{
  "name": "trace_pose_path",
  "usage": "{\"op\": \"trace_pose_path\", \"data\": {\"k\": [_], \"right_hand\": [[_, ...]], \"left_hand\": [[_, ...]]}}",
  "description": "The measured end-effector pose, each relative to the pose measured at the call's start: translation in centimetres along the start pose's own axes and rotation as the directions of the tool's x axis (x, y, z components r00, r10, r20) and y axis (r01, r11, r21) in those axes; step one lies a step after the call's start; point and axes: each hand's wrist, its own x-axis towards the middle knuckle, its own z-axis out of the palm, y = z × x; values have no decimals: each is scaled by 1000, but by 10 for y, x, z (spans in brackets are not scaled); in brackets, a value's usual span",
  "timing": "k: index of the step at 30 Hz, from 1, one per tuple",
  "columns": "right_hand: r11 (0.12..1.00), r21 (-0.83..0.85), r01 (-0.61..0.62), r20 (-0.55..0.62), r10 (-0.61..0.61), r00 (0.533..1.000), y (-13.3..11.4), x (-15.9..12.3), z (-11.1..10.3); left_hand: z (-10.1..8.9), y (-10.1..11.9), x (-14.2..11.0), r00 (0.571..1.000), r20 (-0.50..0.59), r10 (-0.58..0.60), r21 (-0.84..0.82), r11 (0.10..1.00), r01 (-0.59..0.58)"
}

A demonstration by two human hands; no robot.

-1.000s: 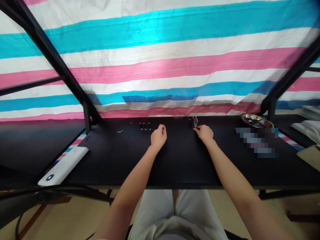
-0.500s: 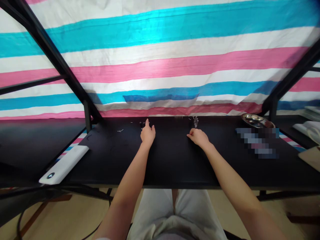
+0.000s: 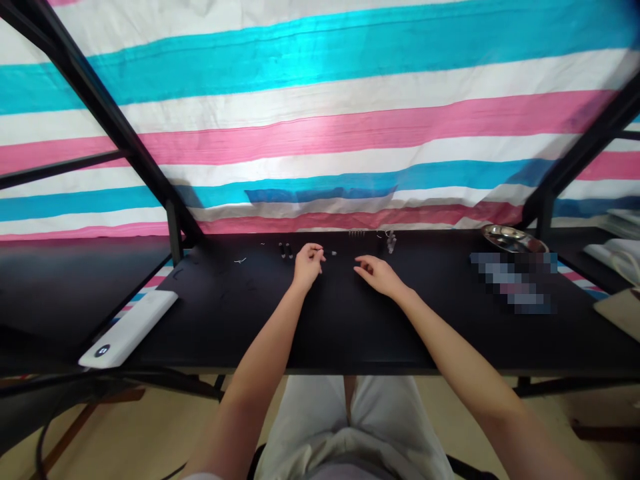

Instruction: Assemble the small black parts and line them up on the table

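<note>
Over the black table (image 3: 335,320) — left hand (image 3: 309,265) pinches a small cylinder (image 3: 330,253).

Loose, pale grey-white trousers (image 3: 350,427) of soft, matt cloth cover both legs, with wide, smooth panels over the thighs and deep, rumpled creases where the fabric bunches in the lap. Just below that bunched part of the trousers, a slim strip of darker grey cloth top (image 3: 345,472) shows, curved and softly wrinkled, its lower part cut off by the edge of the view. To the left of the trousers, a small, light grey curved sleeve edge (image 3: 201,477) peeks in, plain as far as it shows. Beyond the trousers, both forearms are bare, as are the slender left hand (image 3: 307,268) and right hand (image 3: 381,275)
</note>
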Motion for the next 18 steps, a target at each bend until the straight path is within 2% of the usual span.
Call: {"op": "trace_pose_path", "data": {"k": [3, 5, 8, 11, 18], "right_hand": [[961, 275, -20, -59, 37, 998, -4, 1, 11], [898, 438, -39, -52, 68, 996, -6, 3, 17], [804, 592, -55, -54, 108, 993, -8, 5, 22], [750, 660, -46, -76, 128, 989, -9, 6, 21], [739, 673, -21, -135, 151, 979, -10, 6, 16]], "left_hand": [[14, 6, -8, 989, 148, -28, -229, 972, 62], [19, 10, -14, 975, 219, -26, -306, 947, 94], [23, 14, -20, 959, 283, -12, -363, 924, 119], [24, 15, -22, 951, 308, -8, -379, 916, 130], [28, 14, -23, 950, 314, -7, -366, 922, 128]]}}
